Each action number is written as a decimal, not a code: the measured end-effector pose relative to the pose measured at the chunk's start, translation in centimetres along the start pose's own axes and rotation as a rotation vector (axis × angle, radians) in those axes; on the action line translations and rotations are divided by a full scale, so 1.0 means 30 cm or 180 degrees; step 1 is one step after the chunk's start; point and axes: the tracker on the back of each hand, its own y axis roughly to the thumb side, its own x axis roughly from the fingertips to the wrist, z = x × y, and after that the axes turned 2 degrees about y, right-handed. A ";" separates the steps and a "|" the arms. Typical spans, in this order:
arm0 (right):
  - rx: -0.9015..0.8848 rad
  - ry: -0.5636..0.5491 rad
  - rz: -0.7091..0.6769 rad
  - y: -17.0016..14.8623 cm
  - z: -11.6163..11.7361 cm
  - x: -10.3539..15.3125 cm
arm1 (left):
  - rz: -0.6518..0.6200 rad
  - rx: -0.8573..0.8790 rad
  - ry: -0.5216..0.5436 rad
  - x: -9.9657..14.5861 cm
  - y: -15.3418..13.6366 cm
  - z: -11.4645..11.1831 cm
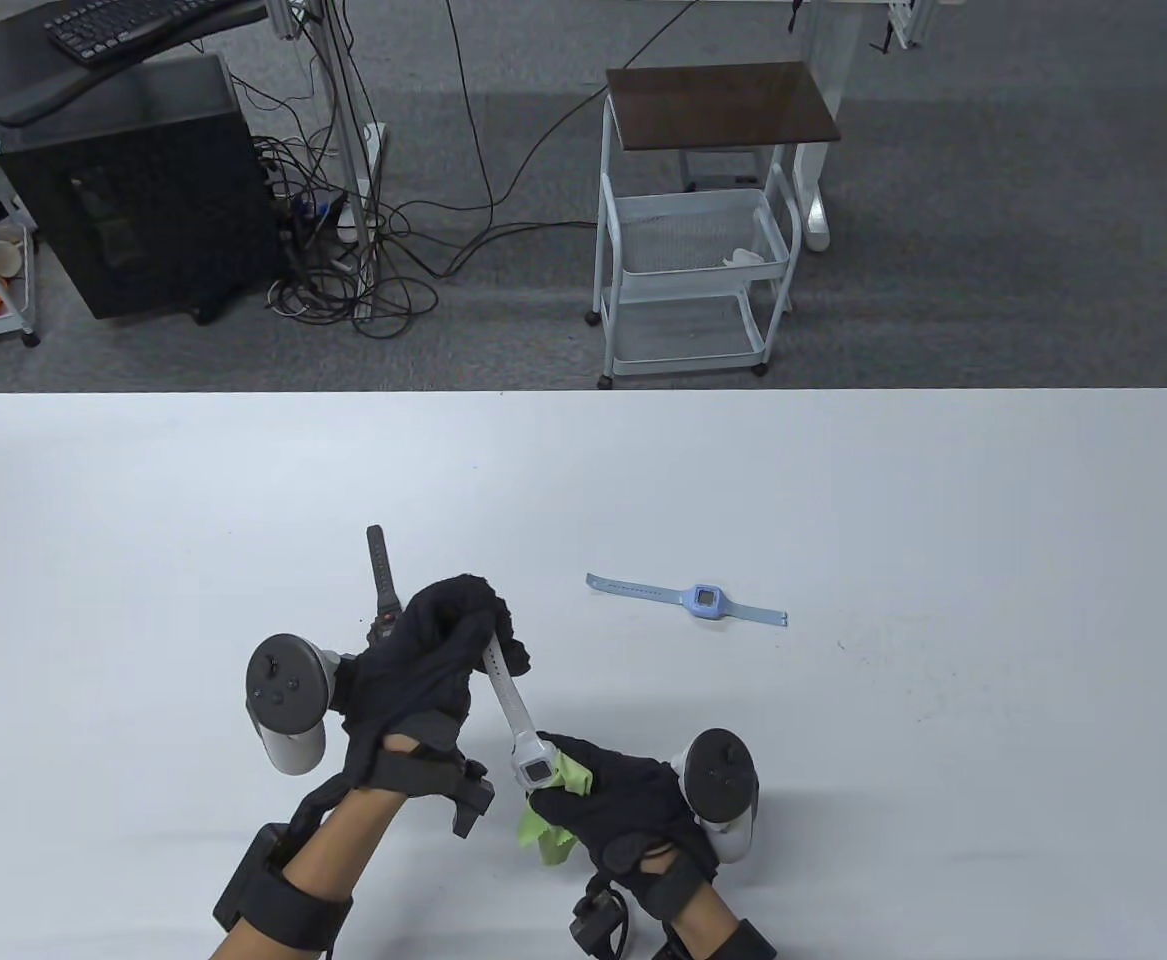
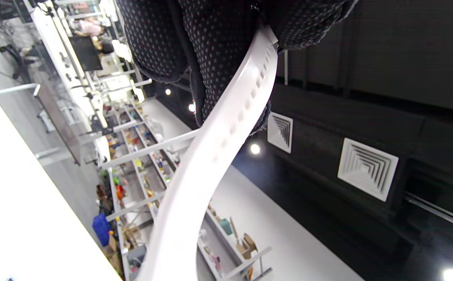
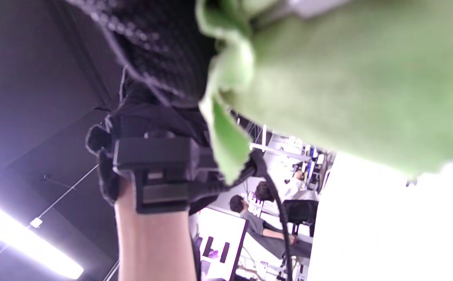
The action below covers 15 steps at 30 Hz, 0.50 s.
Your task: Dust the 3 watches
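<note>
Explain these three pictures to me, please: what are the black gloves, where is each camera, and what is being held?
No machine: a person's two hands in sensor gloves, each carrying a tracker. One camera looks down at the white table; the other two sit on the wrists. The left hand grips the strap of a white watch; the right hand holds a green cloth against its face. A blue watch lies flat on the table. A dark watch lies partly hidden behind the left hand.
</note>
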 end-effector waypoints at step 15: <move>0.0585 -0.0029 -0.0158 -0.001 -0.009 -0.003 | -0.0019 -0.0019 -0.0066 -0.006 0.009 0.003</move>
